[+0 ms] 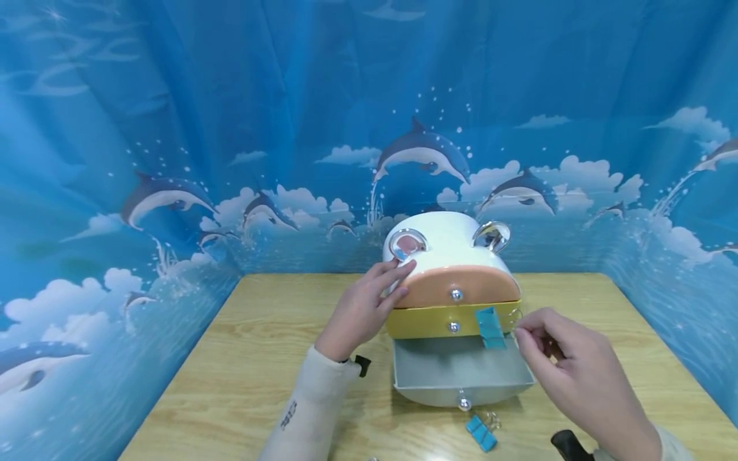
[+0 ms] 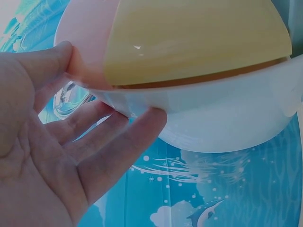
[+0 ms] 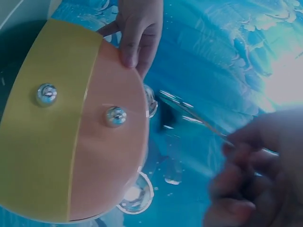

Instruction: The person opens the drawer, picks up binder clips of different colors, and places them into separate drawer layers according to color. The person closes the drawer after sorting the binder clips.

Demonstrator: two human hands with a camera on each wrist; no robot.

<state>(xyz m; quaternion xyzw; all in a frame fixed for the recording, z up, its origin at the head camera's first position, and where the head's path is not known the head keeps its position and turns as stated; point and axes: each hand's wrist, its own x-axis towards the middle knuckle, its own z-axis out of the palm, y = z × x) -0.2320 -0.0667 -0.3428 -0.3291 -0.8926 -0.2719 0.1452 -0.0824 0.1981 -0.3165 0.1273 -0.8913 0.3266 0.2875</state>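
Observation:
A small drawer box (image 1: 444,240) with a white shell has a peach top drawer (image 1: 429,288), a yellow middle drawer (image 1: 421,323) and a pale grey bottom drawer (image 1: 461,397) that is pulled out. My left hand (image 1: 362,314) rests on the box's left side, thumb on the peach front and fingers against the white shell (image 2: 213,118). With thumb and forefinger my right hand (image 1: 582,368) pinches a blue binder clip (image 1: 490,328) by its wire handle, over the bottom drawer's right part. In the right wrist view the clip is blurred.
Another blue binder clip (image 1: 481,433) lies on the wooden table (image 1: 271,339) before the bottom drawer. Two shiny ring-shaped ears (image 1: 492,237) stick out of the box top. Behind the table hangs a blue dolphin curtain (image 1: 323,115).

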